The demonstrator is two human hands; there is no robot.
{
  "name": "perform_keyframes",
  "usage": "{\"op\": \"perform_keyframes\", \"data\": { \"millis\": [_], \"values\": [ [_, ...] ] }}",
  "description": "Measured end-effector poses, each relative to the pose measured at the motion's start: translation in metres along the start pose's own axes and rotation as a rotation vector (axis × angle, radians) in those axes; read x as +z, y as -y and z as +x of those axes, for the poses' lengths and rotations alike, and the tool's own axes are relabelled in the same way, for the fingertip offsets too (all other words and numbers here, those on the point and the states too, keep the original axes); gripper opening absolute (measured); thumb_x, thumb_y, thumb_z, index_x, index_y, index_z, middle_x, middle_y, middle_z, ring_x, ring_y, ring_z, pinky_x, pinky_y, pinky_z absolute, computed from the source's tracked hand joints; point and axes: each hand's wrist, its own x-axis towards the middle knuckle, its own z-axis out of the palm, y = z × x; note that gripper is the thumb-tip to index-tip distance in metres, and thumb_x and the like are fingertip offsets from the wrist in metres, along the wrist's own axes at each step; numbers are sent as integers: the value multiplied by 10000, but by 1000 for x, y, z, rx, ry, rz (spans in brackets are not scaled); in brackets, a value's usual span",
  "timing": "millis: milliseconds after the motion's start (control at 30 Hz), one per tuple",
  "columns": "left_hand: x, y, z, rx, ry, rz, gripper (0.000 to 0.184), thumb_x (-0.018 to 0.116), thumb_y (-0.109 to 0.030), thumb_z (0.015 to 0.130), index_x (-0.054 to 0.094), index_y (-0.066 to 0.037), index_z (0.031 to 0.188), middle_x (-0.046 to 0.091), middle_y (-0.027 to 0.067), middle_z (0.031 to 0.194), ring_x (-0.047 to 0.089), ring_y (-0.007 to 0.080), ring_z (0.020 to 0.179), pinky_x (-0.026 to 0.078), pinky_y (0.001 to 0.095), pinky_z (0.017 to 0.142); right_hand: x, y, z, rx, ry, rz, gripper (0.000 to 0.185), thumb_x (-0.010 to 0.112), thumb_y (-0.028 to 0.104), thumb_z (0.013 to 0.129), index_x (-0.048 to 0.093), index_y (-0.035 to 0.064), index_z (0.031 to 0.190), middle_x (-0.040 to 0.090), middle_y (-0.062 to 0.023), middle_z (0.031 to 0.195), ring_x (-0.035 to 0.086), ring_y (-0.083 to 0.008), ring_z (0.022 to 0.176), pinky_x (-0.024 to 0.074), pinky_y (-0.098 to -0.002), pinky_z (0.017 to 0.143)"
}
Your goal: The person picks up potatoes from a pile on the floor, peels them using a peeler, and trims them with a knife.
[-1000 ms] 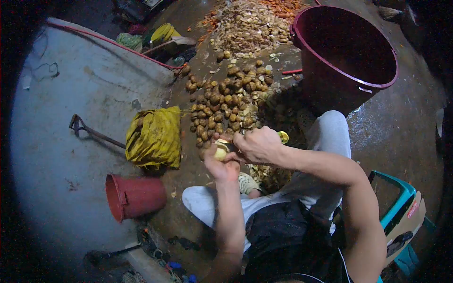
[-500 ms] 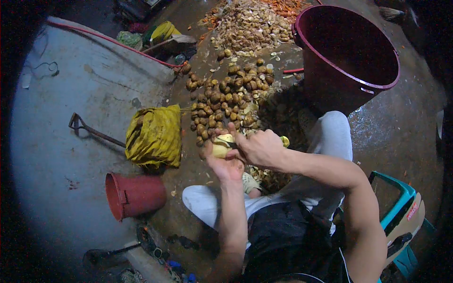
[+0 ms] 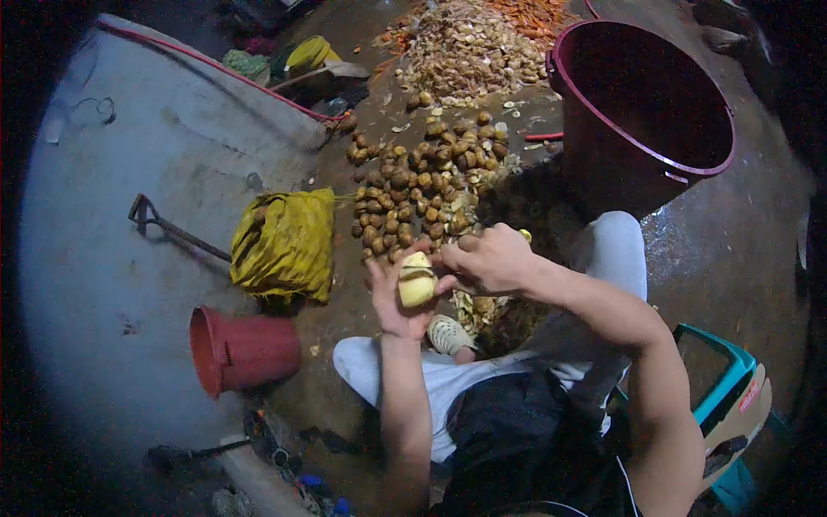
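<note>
My left hand (image 3: pixel 398 302) cups a mostly peeled, pale yellow potato (image 3: pixel 418 291), with a brown strip of skin across its upper part. Beside it, my right hand (image 3: pixel 493 261) is closed on what looks like a knife; only its yellow handle end (image 3: pixel 525 234) pokes out past the fist, and the blade is hard to make out. The right thumb reaches close to the potato's side. Just beyond my hands lies a heap of unpeeled brown potatoes (image 3: pixel 401 185). Peelings (image 3: pixel 469 306) are scattered between my legs.
A big dark red tub (image 3: pixel 603 164) stands at the front right. Farther off are a pile of pale peelings (image 3: pixel 469 52) and orange shavings (image 3: pixel 534 13). To the left are a yellow sack (image 3: pixel 284 246), a long-handled tool (image 3: pixel 185 233) and a tipped red bucket (image 3: pixel 258 349).
My right hand has drawn back a little from the potato. My left hand has opened somewhat and turned the potato, so its brown strip now faces up. The view has shifted slightly.
</note>
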Motion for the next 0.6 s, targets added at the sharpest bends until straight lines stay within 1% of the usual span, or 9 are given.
{"op": "perform_keyframes", "data": {
  "millis": [100, 133, 167, 233, 267, 333, 433, 533, 600],
  "values": [
    [4, -6, -6, -135, 12, 31, 828, 329, -707, 896, 521, 43, 1191, 620, 188, 1045, 616, 261, 966, 545, 366, 771, 2, -3, 0, -150, -28, -51, 357, 563, 361, 831, 513, 216, 1153, 632, -73, 787, 660, -294, 617, 498, -421, 463],
    [14, 2, -8, -65, -124, 179, 768, 318, -696, 907, 569, 12, 1064, 650, 163, 926, 642, 207, 751, 537, 298, 576, 0, -4, -2, -176, -38, -83, 328, 586, 319, 785, 522, 206, 1087, 618, -55, 766, 655, -285, 611, 491, -417, 450],
    [12, 2, -9, -63, -120, 177, 768, 318, -696, 907, 569, 12, 1064, 650, 163, 926, 642, 207, 751, 537, 298, 576, -1, -5, -3, -176, -37, -88, 328, 586, 319, 785, 522, 206, 1087, 618, -55, 766, 655, -285, 611, 491, -417, 450],
    [5, 1, -11, -146, -74, 163, 697, 315, -673, 921, 564, -26, 986, 642, 129, 766, 572, 150, 519, 458, 243, 427, 4, -10, -2, -194, -105, -60, 340, 608, 330, 760, 520, 205, 1063, 618, -43, 760, 654, -271, 608, 481, -418, 438],
    [20, 1, -13, -128, -182, 315, 631, 320, -644, 936, 545, -55, 931, 595, 87, 638, 463, 110, 385, 371, 216, 337, 11, -10, -2, -198, -104, -58, 340, 608, 330, 760, 520, 205, 1063, 618, -43, 760, 654, -271, 608, 481, -418, 438],
    [21, 7, -10, -54, -258, 279, 619, 320, -631, 943, 545, -54, 934, 579, 78, 623, 466, 112, 392, 368, 214, 334, 22, -11, -3, -129, -356, -42, 354, 687, 451, 716, 509, 153, 787, 500, -31, 600, 568, -252, 497, 414, -393, 410],
    [22, 7, -11, 9, -266, 274, 573, 323, -600, 958, 536, -68, 966, 575, 76, 663, 469, 120, 403, 351, 208, 317, 9, -9, -6, 0, -292, 95, 448, 606, 577, 793, 551, 146, 901, 617, -82, 657, 628, -319, 554, 473, -432, 461],
    [30, 9, -9, 159, -284, 172, 550, 320, -595, 961, 523, -88, 1021, 600, 99, 782, 481, 129, 413, 336, 207, 302, 2, -6, 0, 143, -261, 152, 597, 586, 664, 782, 531, 72, 834, 581, -154, 575, 603, -381, 546, 468, -462, 489],
    [34, 7, -7, 270, -274, 225, 495, 363, -552, 963, 510, -87, 1051, 602, 126, 920, 570, 172, 605, 460, 265, 480, -1, -6, 2, 205, -201, 224, 671, 588, 694, 763, 510, 31, 829, 561, -191, 560, 603, -408, 574, 477, -475, 516]
  ]
}}
